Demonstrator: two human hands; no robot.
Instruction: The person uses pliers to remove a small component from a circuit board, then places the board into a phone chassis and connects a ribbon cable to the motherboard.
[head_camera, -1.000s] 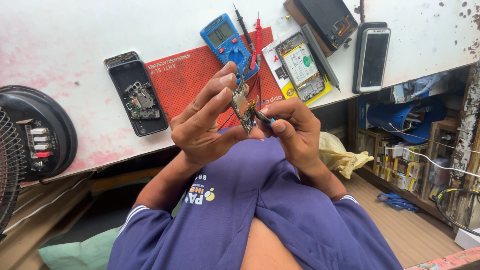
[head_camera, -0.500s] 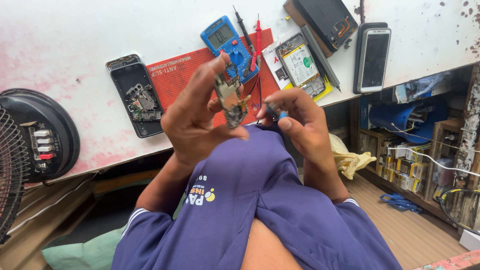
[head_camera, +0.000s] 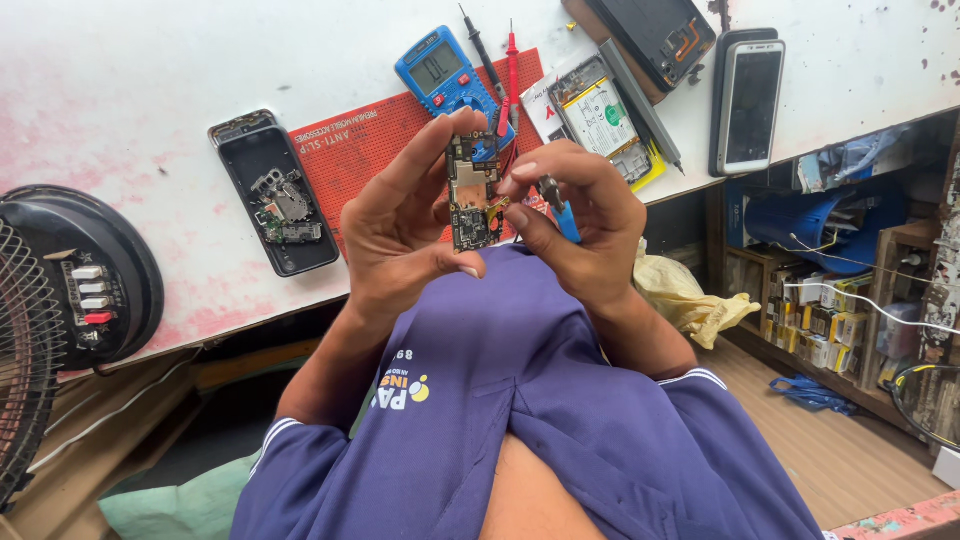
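Observation:
My left hand (head_camera: 400, 235) holds a small phone circuit board (head_camera: 472, 195) upright by its edges, thumb below and fingers along the top left. My right hand (head_camera: 580, 225) grips a tool with a blue handle (head_camera: 562, 215), and its fingertips touch the board's right edge. Both hands hover over the near edge of the white workbench (head_camera: 150, 80), above my purple shirt.
An opened phone shell (head_camera: 278, 205) lies on the bench beside a red anti-slip mat (head_camera: 355, 150). A blue multimeter (head_camera: 445, 75) with its probes, another opened phone (head_camera: 600, 115), a dark device (head_camera: 660, 30) and a white phone (head_camera: 750, 95) lie behind. A fan (head_camera: 50, 300) stands at left, shelves at right.
Both hands have lifted the board higher and turned it more upright. My right fingers have closed in on its right edge with the tool.

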